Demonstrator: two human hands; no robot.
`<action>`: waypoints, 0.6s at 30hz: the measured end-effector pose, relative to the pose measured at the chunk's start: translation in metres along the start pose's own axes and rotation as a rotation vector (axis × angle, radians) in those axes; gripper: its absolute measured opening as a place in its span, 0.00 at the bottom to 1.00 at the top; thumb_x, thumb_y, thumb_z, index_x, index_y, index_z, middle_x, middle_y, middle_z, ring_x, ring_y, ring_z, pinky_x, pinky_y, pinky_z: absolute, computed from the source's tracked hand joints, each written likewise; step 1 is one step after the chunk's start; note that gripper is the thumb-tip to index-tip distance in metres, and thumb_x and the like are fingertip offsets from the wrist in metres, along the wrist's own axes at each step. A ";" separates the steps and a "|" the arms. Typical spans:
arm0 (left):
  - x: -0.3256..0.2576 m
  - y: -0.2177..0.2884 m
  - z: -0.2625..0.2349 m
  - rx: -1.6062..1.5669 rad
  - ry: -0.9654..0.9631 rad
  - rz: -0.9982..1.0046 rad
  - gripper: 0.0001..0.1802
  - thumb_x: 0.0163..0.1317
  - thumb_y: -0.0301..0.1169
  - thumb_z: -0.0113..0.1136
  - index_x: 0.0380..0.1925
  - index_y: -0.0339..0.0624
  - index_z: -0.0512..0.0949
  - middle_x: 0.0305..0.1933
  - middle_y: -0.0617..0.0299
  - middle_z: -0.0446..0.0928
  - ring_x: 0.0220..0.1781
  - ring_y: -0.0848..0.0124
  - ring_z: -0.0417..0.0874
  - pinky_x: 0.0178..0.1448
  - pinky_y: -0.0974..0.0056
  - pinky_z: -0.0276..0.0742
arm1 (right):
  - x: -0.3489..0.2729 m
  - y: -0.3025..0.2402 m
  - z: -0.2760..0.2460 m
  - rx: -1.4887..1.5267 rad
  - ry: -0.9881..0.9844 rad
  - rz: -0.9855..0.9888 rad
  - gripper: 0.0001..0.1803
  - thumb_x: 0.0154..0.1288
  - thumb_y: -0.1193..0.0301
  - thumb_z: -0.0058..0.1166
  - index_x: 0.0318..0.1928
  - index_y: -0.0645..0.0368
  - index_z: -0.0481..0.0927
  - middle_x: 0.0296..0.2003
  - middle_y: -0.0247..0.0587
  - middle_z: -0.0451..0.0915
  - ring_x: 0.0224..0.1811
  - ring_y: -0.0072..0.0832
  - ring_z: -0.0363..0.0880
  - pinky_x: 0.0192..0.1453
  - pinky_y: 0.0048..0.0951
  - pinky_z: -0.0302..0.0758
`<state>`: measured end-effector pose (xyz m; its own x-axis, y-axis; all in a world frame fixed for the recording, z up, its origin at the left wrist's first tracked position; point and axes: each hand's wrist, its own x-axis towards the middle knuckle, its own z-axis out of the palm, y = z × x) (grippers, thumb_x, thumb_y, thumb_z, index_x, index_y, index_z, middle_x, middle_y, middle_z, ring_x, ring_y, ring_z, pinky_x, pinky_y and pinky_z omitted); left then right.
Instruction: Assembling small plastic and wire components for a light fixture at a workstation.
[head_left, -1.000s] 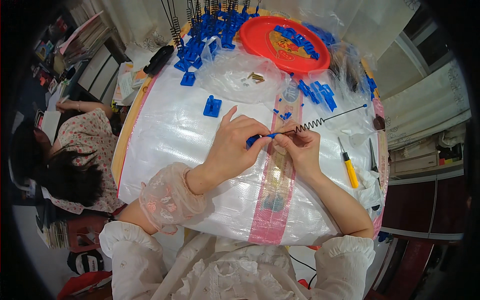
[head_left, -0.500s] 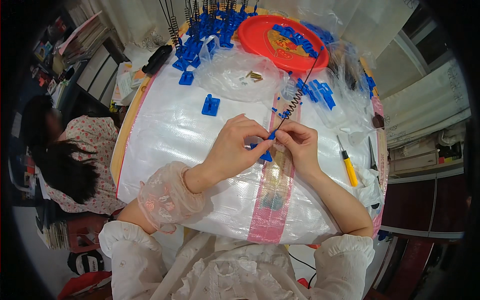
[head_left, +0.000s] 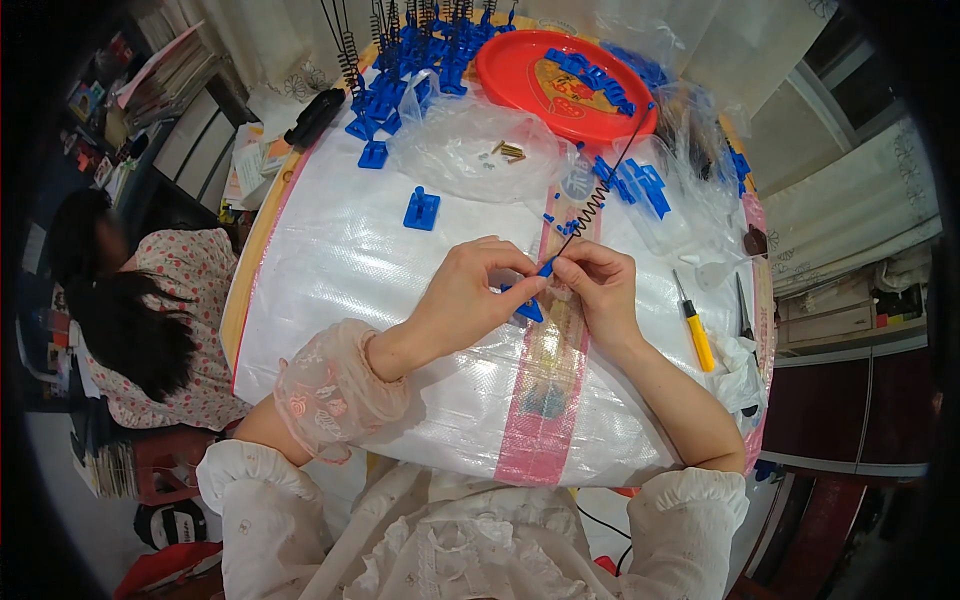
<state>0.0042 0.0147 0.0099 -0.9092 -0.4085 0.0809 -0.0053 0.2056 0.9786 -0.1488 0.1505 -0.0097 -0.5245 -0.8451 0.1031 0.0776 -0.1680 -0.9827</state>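
Observation:
My left hand (head_left: 478, 292) pinches a blue plastic base (head_left: 529, 309) with a square foot, held above the table's middle. Its upper part is mostly covered by my fingers. Thumb and forefinger of my right hand (head_left: 598, 288) are closed on the lower end of a black coiled spring wire (head_left: 592, 207), right at the base's top. The wire slants up and to the right, ending in a small blue tip. A single blue base (head_left: 421, 208) stands on the sheet beyond my left hand.
Finished-looking blue bases with black springs (head_left: 410, 60) crowd the far left. A red tray (head_left: 510, 68) holds blue parts; a plastic bag (head_left: 470, 140) bears brass-coloured pins. A yellow-handled screwdriver (head_left: 697, 335) and scissors (head_left: 744, 308) lie at right. Another person (head_left: 170, 320) sits at left.
The spring wire leans slightly further right at its top. Both hands keep almost the same place, still gripping the base and wire.

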 end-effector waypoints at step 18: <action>-0.001 -0.004 0.001 0.173 0.016 0.154 0.08 0.63 0.24 0.68 0.41 0.34 0.86 0.43 0.57 0.83 0.43 0.69 0.84 0.49 0.66 0.80 | 0.001 -0.005 -0.004 -0.174 -0.051 -0.108 0.03 0.63 0.84 0.62 0.37 0.71 0.83 0.35 0.38 0.80 0.39 0.23 0.77 0.44 0.25 0.73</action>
<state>0.0043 0.0152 0.0059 -0.8983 -0.3741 0.2306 0.0602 0.4150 0.9078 -0.1531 0.1531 -0.0057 -0.4779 -0.8523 0.2128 -0.1264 -0.1730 -0.9768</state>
